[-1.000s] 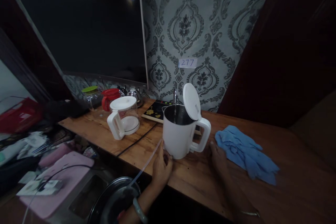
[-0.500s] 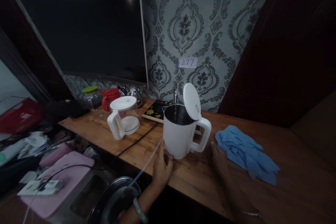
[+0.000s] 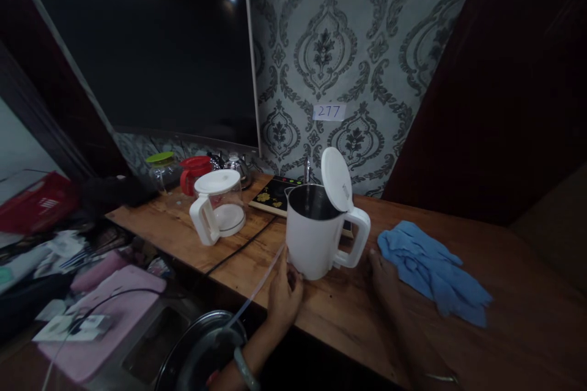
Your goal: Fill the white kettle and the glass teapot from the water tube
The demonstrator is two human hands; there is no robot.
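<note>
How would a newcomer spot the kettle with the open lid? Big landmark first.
Find the patterned wall and the wooden table below it. On that table, below the paper slip marked 277 and beside the left hand, stands a white kettle. Its opaque body and raised round lid set it apart from the clear pitcher to its left, whose lid is down.

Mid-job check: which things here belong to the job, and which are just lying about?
Likely part of the job:
- white kettle, lid raised, left hand at its base
- metal spout behind it
- perhaps the clear tube beside that hand

Apparently lying about:
- blue cloth, near the right hand
- white-lidded jug
- red-lidded jug
- green-lidded jar
</note>
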